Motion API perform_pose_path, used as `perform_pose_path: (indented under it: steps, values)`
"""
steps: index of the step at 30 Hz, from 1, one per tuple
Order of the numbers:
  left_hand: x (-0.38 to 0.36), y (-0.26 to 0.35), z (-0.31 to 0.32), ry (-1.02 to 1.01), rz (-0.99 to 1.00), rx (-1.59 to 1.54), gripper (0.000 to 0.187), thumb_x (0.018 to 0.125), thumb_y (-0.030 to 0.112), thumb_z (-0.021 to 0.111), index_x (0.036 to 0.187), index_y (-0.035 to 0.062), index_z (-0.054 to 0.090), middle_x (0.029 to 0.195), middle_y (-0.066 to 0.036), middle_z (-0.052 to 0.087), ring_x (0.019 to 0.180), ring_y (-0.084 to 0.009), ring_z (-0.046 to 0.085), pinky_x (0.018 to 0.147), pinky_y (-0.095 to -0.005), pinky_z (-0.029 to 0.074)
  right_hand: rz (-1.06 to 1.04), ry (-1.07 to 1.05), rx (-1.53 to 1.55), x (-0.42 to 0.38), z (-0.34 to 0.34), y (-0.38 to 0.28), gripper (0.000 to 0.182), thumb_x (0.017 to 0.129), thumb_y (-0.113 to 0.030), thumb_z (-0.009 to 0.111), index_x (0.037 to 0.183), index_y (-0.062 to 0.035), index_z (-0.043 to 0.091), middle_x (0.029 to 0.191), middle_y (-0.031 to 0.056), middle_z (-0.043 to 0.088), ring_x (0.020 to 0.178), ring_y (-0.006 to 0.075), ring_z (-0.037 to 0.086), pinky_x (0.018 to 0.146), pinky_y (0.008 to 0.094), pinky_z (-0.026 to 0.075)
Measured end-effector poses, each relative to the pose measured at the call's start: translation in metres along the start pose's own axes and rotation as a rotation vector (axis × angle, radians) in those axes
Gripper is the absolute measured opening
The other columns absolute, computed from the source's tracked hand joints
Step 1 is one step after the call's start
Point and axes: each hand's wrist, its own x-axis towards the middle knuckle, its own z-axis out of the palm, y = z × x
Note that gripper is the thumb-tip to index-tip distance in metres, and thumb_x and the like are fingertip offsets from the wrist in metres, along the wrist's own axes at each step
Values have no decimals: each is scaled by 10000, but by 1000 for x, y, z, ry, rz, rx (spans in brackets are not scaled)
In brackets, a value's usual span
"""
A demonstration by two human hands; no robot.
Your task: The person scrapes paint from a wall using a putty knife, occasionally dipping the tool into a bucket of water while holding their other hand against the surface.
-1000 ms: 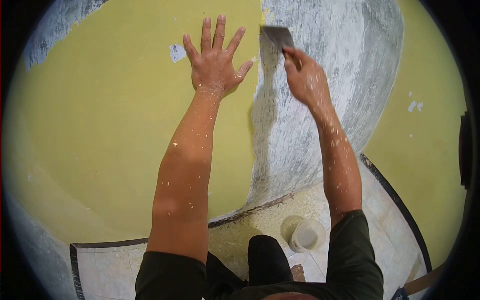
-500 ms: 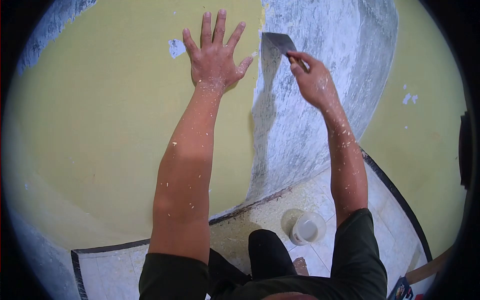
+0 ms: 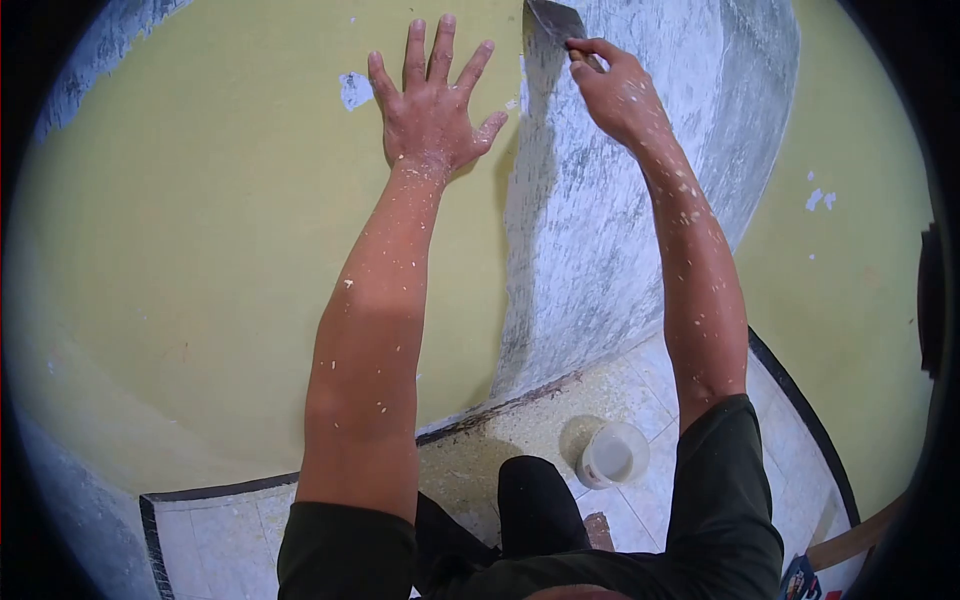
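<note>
My left hand lies flat with spread fingers on the yellow-green painted wall, just left of the ragged paint edge. My right hand is wrapped round the handle of a paint scraper. The scraper's wide metal blade points up and left, its corner by the top of the paint edge. Right of that edge the wall is a scraped grey-white patch. Pale paint flakes stick to both forearms.
A white plastic bucket with liquid in it stands on the tiled floor below. Paint crumbs litter the floor along the wall's foot. A wooden piece shows at the lower right.
My right hand has moved upward with the scraper, so the blade is now near the top of the view. My left hand has stayed in place on the wall.
</note>
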Motion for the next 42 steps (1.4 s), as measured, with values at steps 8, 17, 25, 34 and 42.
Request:
perform_pose_path:
  steps: [8,17,25,34,42]
  values:
    - [-1,0,-2,12,3,-13,787,817,747,484,1513,452,265,1646,-16,99,1509,-291,34,1109,-694,21,-129,122,-121,-7,11,12,373,916,-248,521,1244,-118,641,1104,211,684,1044,361,659,933,421,512]
    - [-2,-1,-5,-1,6,-9,793,811,739,503,1512,453,268,1645,-5,102,1509,-280,37,1113,-689,23,-122,102,-78,3,5,8,400,916,-266,500,1257,-102,628,1122,214,678,1045,393,644,942,449,500]
    - [2,3,-23,-79,-26,58,810,799,748,506,1513,457,257,1645,3,95,1507,-275,44,1114,-686,23,-153,100,-183,-10,5,30,369,954,-333,538,1272,-185,652,1060,186,708,928,277,697,865,419,535]
    - [1,2,-25,-77,-23,104,809,797,762,493,1511,464,258,1643,3,105,1506,-276,53,1110,-688,39,-164,113,-199,-15,4,30,383,884,-259,533,1230,-158,664,1111,181,695,1035,379,659,947,435,506]
    - [-2,-1,-20,-17,2,-92,888,792,697,557,1539,332,248,1650,-53,83,1517,-293,-1,1151,-651,-52,-214,80,-204,-23,2,33,393,908,-294,525,1246,-136,647,1056,206,701,1000,382,666,902,445,518]
